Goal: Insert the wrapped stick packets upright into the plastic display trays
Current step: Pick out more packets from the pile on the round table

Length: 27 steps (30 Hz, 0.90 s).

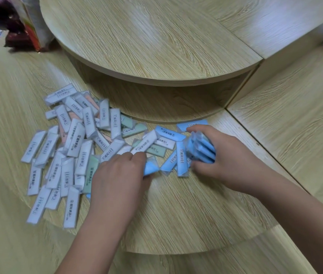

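The right hand point(227, 161) clutches a bundle of blue packets point(202, 149). The left hand point(117, 175) pinches one blue packet point(152, 168). The labels point(108, 152) show barcodes; their wording is too blurred to read.

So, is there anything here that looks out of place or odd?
Yes. The packets lie flat in a loose, crisscrossed heap on the wooden surface, and no display tray is in view. The right hand grips a bundle of blue packets; the left hand holds one blue packet.
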Each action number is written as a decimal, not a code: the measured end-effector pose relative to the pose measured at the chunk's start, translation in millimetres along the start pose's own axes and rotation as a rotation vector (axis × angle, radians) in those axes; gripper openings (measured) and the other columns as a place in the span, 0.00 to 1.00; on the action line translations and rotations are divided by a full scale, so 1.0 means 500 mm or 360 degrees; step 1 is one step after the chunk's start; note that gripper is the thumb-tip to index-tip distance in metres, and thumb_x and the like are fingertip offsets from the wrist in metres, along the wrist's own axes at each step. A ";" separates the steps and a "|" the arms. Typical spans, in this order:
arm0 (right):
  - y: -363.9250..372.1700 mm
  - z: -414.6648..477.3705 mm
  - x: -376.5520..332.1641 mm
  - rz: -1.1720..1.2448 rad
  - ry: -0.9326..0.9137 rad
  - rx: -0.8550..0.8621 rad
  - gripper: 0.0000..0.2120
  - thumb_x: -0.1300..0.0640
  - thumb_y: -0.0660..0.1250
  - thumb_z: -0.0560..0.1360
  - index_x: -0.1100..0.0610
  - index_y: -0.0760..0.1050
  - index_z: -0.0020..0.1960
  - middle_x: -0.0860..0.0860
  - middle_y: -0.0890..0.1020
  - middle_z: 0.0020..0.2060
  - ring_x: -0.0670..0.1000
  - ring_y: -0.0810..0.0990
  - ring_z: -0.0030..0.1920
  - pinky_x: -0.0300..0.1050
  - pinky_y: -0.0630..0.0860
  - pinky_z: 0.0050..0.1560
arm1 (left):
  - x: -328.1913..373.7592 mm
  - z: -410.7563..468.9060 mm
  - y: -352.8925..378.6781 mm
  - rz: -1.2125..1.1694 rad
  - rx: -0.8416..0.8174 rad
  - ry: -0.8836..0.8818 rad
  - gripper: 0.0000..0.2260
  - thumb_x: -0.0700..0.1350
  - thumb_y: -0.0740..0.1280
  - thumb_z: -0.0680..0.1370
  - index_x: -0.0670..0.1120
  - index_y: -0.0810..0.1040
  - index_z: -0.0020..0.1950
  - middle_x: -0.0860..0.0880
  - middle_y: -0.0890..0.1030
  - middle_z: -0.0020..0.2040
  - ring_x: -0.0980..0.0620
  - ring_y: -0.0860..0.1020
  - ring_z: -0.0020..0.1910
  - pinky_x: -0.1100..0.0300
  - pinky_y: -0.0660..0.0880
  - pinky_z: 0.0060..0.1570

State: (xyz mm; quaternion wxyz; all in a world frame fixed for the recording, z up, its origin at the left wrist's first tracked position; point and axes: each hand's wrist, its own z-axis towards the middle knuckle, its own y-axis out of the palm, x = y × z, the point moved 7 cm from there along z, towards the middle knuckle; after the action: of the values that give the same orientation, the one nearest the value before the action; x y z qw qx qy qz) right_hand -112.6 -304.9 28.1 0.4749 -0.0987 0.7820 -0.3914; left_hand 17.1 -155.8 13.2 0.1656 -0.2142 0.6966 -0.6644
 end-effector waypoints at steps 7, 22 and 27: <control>0.013 0.006 0.017 -0.0426 -0.0081 -0.0029 0.26 0.51 0.72 0.69 0.41 0.69 0.65 0.39 0.77 0.44 0.41 0.74 0.44 0.43 0.74 0.44 | -0.002 0.009 -0.020 -0.0011 -0.0019 -0.0057 0.13 0.53 0.76 0.67 0.46 0.77 0.41 0.49 0.70 0.38 0.45 0.73 0.31 0.58 0.55 0.28; -0.018 -0.010 0.001 -0.0214 0.0276 0.0242 0.22 0.50 0.69 0.70 0.43 0.70 0.62 0.42 0.77 0.39 0.43 0.76 0.39 0.42 0.70 0.37 | -0.037 0.020 -0.071 -0.0263 0.0379 -0.0187 0.13 0.52 0.71 0.69 0.45 0.76 0.45 0.49 0.76 0.32 0.47 0.68 0.30 0.58 0.59 0.32; 0.047 0.004 -0.031 -0.0473 0.0305 0.0467 0.28 0.45 0.66 0.72 0.47 0.63 0.70 0.46 0.76 0.45 0.50 0.73 0.40 0.44 0.66 0.37 | -0.033 0.054 -0.047 -0.0133 0.0103 -0.0401 0.21 0.67 0.65 0.74 0.51 0.66 0.48 0.53 0.70 0.38 0.49 0.69 0.36 0.56 0.61 0.32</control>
State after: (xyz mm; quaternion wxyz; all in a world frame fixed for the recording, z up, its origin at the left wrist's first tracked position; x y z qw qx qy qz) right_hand -97.7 -282.0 21.7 0.3449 -0.1052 0.7352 -0.5740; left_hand 46.9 -170.9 34.2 0.2309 -0.3193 0.6390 -0.6607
